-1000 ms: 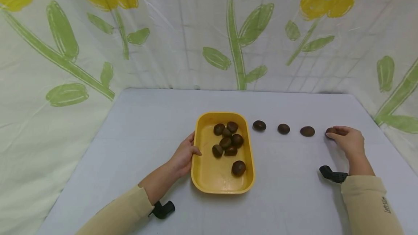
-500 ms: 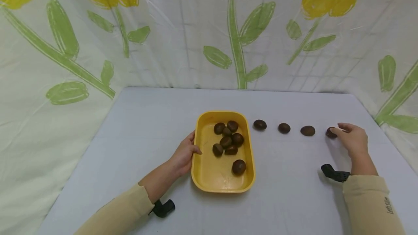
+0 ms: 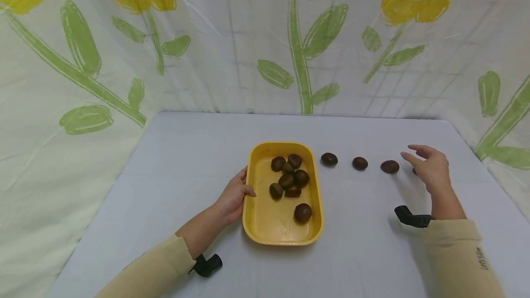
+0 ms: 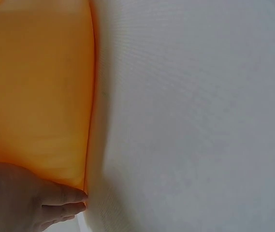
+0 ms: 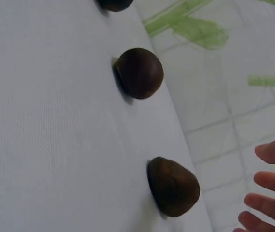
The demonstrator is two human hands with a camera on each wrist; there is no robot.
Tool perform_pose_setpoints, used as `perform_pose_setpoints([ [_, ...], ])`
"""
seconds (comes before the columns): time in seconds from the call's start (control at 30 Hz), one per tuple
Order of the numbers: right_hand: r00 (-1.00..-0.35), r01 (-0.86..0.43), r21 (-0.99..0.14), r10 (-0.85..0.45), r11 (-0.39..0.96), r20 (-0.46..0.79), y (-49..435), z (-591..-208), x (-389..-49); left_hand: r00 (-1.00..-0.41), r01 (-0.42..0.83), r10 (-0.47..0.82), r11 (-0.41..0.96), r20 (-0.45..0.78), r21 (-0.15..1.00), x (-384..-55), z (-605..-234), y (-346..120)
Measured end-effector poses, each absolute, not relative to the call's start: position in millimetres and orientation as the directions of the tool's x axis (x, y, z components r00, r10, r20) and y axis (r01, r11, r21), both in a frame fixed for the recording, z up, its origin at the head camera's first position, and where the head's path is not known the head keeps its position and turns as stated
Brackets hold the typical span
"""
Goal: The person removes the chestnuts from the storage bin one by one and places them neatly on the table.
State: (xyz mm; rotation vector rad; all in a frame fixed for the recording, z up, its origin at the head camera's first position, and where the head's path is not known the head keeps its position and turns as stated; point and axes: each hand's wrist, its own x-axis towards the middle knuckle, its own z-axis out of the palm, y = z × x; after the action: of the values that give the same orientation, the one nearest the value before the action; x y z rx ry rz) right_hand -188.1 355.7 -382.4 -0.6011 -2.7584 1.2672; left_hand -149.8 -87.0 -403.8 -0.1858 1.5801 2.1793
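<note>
A yellow tray (image 3: 258,231) with several brown chestnuts (image 3: 302,213) in it sits mid-table. My left hand (image 3: 233,197) grips its left side, thumb over the rim; in the left wrist view the fingers (image 4: 62,195) lie against the outer wall. To the tray's right a row of chestnuts runs along the table, among them a near one (image 3: 329,159), a middle one (image 3: 360,163) and a flatter one (image 3: 390,167). My right hand (image 3: 430,167) hovers over the row's right end, fingers spread and holding nothing, partly hiding the last chestnut (image 3: 415,171).
A white cloth-covered table (image 3: 186,151) lies under everything. Behind it hangs a white curtain (image 3: 207,68) with yellow flowers and green leaves. Black wrist-camera mounts show at the left sleeve (image 3: 153,266) and right sleeve (image 3: 459,252).
My right hand has let go of the rightmost chestnut, lifted and moved left over it. The left hand and tray have stayed in place.
</note>
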Motion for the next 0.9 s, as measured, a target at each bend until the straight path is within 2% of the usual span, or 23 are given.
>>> perform_pose_setpoints([
  [0.37, -0.934, 0.298, -0.768, 0.337, 0.567, -0.114, 325.4, -387.6, -199.0, -0.893, -0.426, 0.274, -0.257, -0.358, 0.867, -149.6, -404.1, -87.6],
  [0.9, -0.982, 0.179, -0.795, 0.152, 0.579, -0.110, 280.6, -374.5, -205.8, -0.894, -0.424, 0.278, -0.268, -0.352, 0.865, -149.6, -403.9, -87.9],
])
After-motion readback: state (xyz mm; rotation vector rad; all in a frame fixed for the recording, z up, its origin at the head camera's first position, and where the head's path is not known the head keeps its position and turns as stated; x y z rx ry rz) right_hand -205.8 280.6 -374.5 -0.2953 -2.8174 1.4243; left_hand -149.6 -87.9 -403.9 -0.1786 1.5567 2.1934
